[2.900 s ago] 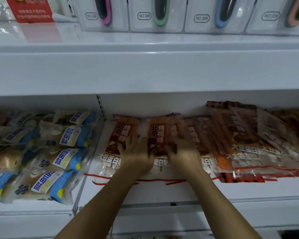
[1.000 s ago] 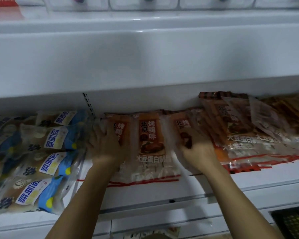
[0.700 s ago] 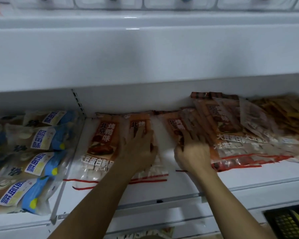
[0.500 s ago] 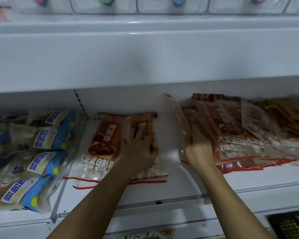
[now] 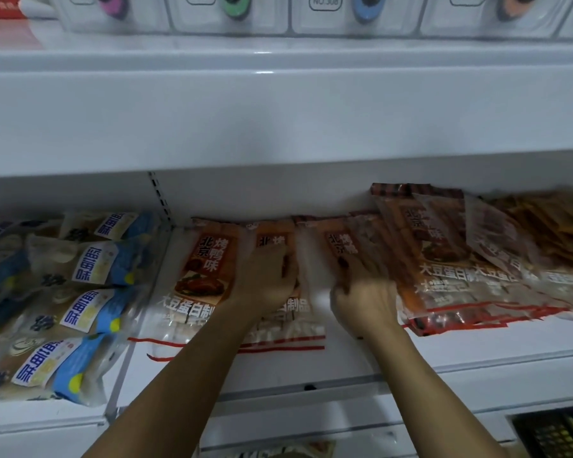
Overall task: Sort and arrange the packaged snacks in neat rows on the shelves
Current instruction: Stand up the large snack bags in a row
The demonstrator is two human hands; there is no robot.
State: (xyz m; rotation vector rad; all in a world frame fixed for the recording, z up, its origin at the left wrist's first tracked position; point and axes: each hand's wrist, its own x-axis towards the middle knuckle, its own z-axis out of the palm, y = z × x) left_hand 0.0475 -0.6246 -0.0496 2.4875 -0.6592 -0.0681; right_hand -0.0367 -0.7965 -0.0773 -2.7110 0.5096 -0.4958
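Orange-labelled clear plastic snack packets (image 5: 209,269) lie slippery (overlapped); we judge our flat left hand (image 5: 267,279) and gripping right hand (image 5: 361,299) could skew the row.

Third packet (image 5: 341,256) down beside second (image 5: 275,259)

Shop: white shelves (image 5: 278,120) of packaged snacks (image 5: 209,276)

Single head-worn wide-angle view, facing forward and slightly down at close range into the white metal shelf (image 5: 477,345). The white upper shelf front (image 5: 278,120) crosses the frame overhead. Both forearms enter from the bottom edge.
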